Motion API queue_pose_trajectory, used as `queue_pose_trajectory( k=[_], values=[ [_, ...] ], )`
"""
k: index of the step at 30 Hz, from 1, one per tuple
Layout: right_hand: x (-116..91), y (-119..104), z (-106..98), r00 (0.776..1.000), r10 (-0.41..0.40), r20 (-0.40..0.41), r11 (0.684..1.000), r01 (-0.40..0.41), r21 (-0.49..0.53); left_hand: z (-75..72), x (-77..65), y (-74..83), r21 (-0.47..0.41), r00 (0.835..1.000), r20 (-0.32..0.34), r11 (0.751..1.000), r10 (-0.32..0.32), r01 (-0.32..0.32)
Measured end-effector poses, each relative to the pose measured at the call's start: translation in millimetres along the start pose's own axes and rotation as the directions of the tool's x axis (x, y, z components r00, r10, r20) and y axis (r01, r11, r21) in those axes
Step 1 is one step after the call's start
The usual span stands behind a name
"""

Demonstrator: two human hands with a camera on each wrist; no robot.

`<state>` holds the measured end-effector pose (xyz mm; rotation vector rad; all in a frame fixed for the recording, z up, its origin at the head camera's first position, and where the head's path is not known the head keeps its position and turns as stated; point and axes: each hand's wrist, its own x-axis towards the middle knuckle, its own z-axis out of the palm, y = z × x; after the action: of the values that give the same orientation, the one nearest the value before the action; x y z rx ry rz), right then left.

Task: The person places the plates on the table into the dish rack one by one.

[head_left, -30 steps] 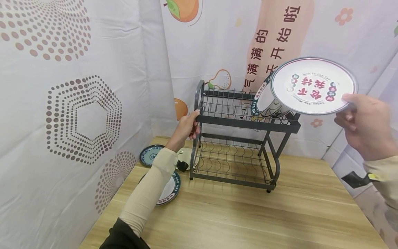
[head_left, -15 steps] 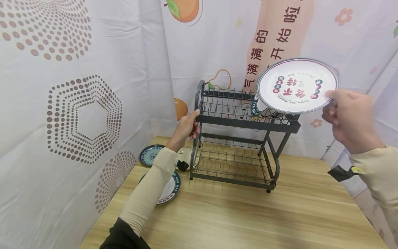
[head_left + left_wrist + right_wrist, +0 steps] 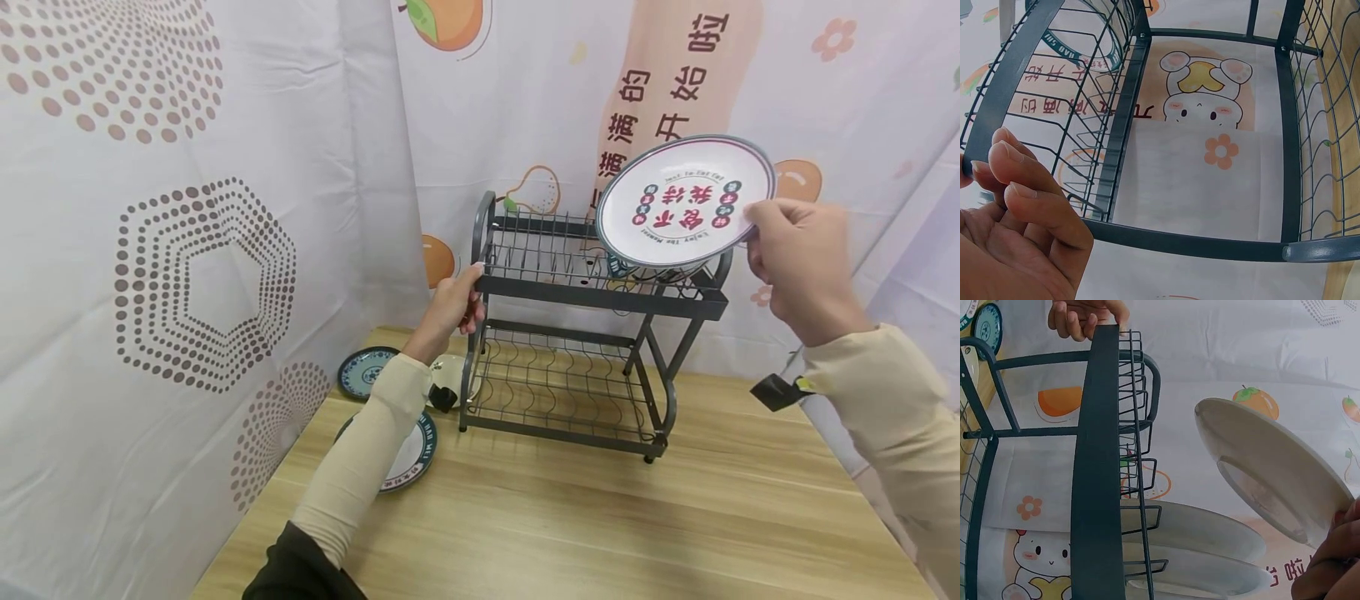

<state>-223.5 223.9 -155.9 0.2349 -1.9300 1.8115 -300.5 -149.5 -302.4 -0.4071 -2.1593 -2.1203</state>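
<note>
The right hand (image 3: 802, 265) pinches the near right edge of a white plate (image 3: 678, 204) at its rim, thumb on the printed face. The plate is held tilted above the right part of the upper tier of a dark metal dish rack (image 3: 600, 297), its red lettering and green-edged rim facing the head camera. The right wrist view shows its pale underside and foot ring, apart from the wires. Two plates (image 3: 1200, 531) stand side by side in the upper tier, below the held one. The left hand (image 3: 447, 308) grips the left end of the rack's upper front bar, thumb on top, fingers curled beneath. The rack stands on a wood-grain table (image 3: 562, 525). On the table, left of the rack, are a blue-patterned plate (image 3: 363, 372), a cream dish (image 3: 453, 368) close by the rack's left side, and a green-rimmed plate (image 3: 412, 458), the latter partly hidden by the left sleeve (image 3: 356, 467). Printed white cloth (image 3: 495, 125) hangs behind.
</note>
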Motion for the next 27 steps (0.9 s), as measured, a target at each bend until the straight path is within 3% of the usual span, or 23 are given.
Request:
queue_pose_trajectory(
  k=[3,6,13,21,27],
  values=[
    [0.6,-1.9,3.7,1.0,0.004,-0.01,0.985,-0.006,-0.171,0.2,0.7,0.4,0.001,1.0,-0.003,1.0,-0.001,0.001],
    [3.0,-2.2,9.3,0.999,-0.029,-0.031,0.943,0.017,-0.332,1.0,0.9,1.2,-0.005,1.0,-0.006,1.0,-0.007,0.007],
    [12.4,2.3,28.0,0.989,-0.133,-0.057,0.801,0.073,-0.594,1.5,0.8,-0.5,-0.006,1.0,-0.015,1.0,-0.021,0.021],
    [22.9,13.6,38.3,0.97,-0.241,-0.015,0.69,0.16,-0.706,2.9,1.8,-2.0,-0.015,1.0,-0.013,1.0,-0.025,0.025],
    [28.5,21.4,51.4,0.942,-0.332,0.05,0.605,0.253,-0.755,1.5,2.4,-3.0,-0.026,1.0,-0.016,1.0,-0.011,0.01]
  ],
)
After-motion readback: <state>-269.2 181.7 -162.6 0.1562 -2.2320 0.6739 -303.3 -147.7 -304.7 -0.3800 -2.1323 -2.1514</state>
